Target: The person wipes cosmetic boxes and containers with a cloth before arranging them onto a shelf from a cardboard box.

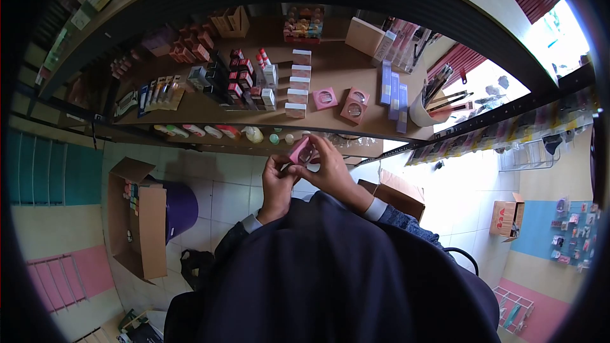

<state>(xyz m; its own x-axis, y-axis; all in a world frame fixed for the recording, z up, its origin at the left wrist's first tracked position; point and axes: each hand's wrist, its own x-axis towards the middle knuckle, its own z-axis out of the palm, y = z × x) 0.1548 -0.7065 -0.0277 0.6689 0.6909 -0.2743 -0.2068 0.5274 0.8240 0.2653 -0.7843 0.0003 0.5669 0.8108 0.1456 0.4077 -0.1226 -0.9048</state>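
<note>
Tiled floor (470, 216) below, cosmetics shelf (330, 71) across the front on my feed. Open carton (152, 235) down left, purple bin (182, 211) beside it. I see a brush cup (419, 113) at the shelf's right end. Left hand (277, 185) and right hand (335, 170): fingers part-curled, both gripping one small pink box (298, 154), held just in front of the shelf edge. Similar pink boxes (352, 112) sit on the shelf.

Blurred red marking (501, 218) on carton (508, 217), tiny shelf labels (240, 80), none legible
</note>
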